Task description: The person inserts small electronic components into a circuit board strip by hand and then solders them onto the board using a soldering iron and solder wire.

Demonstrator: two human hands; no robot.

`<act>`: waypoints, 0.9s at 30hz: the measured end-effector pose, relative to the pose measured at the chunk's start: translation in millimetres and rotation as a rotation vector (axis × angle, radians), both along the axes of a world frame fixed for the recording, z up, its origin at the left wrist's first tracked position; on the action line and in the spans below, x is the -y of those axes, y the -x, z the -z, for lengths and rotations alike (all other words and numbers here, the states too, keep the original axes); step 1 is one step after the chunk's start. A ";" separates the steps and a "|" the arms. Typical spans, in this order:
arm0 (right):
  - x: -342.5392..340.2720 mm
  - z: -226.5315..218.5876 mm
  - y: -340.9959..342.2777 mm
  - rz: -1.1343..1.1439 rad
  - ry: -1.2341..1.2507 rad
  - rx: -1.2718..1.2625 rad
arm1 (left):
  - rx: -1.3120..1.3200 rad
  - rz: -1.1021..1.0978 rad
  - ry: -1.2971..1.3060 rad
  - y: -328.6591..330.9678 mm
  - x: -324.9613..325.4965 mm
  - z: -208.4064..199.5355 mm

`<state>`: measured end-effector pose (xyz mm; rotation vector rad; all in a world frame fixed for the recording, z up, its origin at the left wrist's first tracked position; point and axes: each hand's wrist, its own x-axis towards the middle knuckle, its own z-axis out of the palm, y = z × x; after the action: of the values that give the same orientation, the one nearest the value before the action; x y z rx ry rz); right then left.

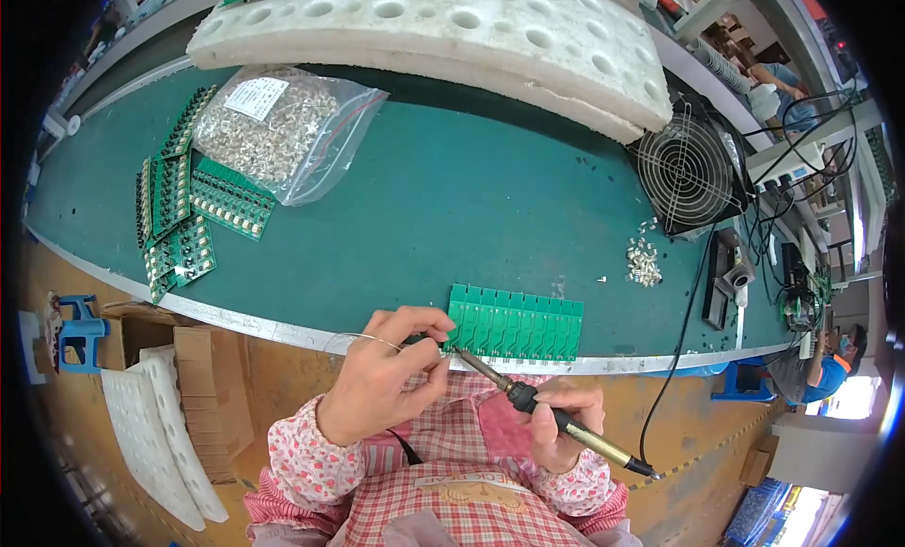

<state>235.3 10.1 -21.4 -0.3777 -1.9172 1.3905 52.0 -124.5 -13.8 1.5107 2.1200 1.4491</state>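
Observation:
A green circuit board panel (518, 323) lies at the table's near edge. My right hand (568, 410) is closed round a soldering iron (589, 439) with a black and brass-coloured handle. The iron slants up to the left, and its tip is at the panel's lower left corner. At that same corner my left hand (382, 372) pinches a thin solder wire (351, 336), which loops out behind the fingers. A short black piece (421, 340) shows between those fingers; its kind I cannot make out. Whether tip and wire touch is too small to tell.
Small white parts (644, 264) lie in a pile at right, near a black fan (686, 170) and the iron's cord (681, 344). A bag of parts (269, 123) and stacked populated boards (172, 193) sit at left. White foam (424, 38) spans the back.

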 end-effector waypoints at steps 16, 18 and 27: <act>-44.2 -10.6 -11.9 0.118 -0.382 0.001 | 0.116 -0.069 0.014 5.4 2.8 -5.7; -53.7 -17.9 -11.5 0.186 -0.585 0.175 | 0.027 -0.046 0.044 16.1 1.1 -9.2; -79.8 -13.0 -5.3 0.023 -0.601 0.344 | -0.080 0.174 0.157 37.7 -15.9 -21.3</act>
<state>240.6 89.9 -8.4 -0.3525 -2.4828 0.7015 14.3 -108.6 7.5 1.6706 2.0330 1.1547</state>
